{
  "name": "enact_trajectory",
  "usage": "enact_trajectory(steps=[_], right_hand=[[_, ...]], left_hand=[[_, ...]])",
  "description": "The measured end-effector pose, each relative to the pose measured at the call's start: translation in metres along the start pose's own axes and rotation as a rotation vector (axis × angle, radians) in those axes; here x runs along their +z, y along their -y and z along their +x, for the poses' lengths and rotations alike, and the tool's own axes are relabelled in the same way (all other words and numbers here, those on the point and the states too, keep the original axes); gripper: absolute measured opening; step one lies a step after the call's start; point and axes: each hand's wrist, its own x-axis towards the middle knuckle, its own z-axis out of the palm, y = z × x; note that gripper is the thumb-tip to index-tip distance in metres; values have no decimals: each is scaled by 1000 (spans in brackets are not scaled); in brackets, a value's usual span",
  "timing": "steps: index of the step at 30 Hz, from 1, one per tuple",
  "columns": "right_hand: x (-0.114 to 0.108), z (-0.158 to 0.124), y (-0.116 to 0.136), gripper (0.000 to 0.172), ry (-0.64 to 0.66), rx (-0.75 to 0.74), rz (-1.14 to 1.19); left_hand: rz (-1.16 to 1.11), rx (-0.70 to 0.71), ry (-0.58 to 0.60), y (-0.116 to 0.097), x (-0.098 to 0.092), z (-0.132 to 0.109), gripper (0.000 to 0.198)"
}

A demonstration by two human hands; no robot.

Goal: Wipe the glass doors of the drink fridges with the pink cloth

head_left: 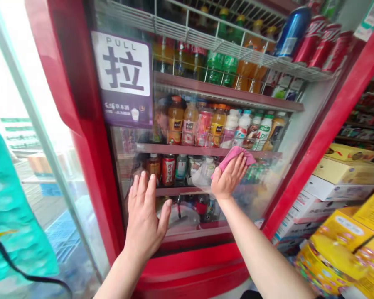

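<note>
A tall red-framed drinks fridge (84,137) stands in front of me, its glass door (187,216) facing my hands. My right hand (229,176) presses a pink cloth (244,155) to the glass, fingers stretched over it, level with the lower shelves. To the left, my left hand (146,211) is raised with fingers extended and thumb apart, holding nothing. Its palm faces the door; whether it touches the glass I cannot tell. Behind the glass stand rows of bottles (190,124) and cans (168,169). A purple and white pull sign (126,79) is at the door's upper left.
Stacked cartons (345,182) and yellow boxes (345,232) stand right of the fridge. A glass pane and a turquoise sheet (12,207) are at the left, with a black cable (31,277) below. Several cans (318,41) sit on a wire rack at the upper right.
</note>
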Motion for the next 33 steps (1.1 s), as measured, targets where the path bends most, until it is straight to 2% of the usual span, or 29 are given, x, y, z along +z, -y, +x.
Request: enact_trajectory(steps=[4,9,16,23,25,27,30,33], right_hand=[[4,-7,61,87,40,-48,24],[11,-15,125,82,68,-140,45],[9,-27,204,70,169,-267,145],[21,-65,273,64,255,-506,353],[24,-71,279,64,263,-515,363],[25,-72,272,65,290,-556,366],[20,-66,246,65,357,-661,373],[17,-62,209,64,376,-712,359]], left_hand=[[19,-36,-15,16,-17,-8,91],[37,-66,-46,31,-33,-19,89],[61,-69,-78,47,-50,-24,86],[119,-79,-66,58,-67,-27,86],[133,-89,-55,60,-68,-27,86],[140,-94,-46,61,-66,-26,85],[142,-89,-31,58,-56,-24,86],[154,-82,-18,49,-40,-21,87]])
